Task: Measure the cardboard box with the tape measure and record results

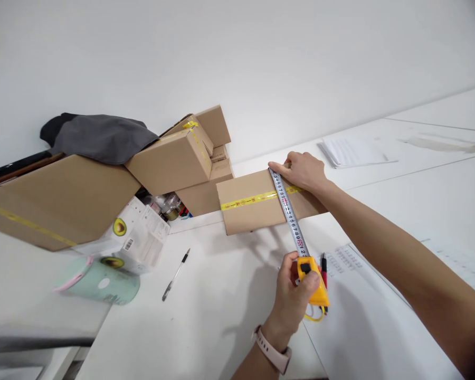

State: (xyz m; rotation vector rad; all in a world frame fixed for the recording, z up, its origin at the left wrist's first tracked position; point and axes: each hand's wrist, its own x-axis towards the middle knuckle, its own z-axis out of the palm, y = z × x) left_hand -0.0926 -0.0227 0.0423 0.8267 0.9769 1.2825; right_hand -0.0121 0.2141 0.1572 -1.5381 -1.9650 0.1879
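Observation:
My left hand [291, 295], with a pale pink watch band at its wrist, is closed around a yellow tape measure [313, 287], thumb on its case. The numbered metal blade [287, 211] is pulled out and lies slantwise across a brown cardboard box [249, 198] with yellow printed tape along it. At the box's far edge, my right hand [304, 169] pinches the blade's end, its thumb and fingertip pressed there. The other fingers curl over the box. A red and black pen [323, 269] shows partly behind the tape measure case.
Stacked cardboard boxes [174, 158], a dark grey cloth [103, 137], a white avocado-print box [136, 237] and a mint-green container [106, 282] stand at left. A pen [176, 274] lies on the white table [206, 332]. Papers [352, 150] lie at the right.

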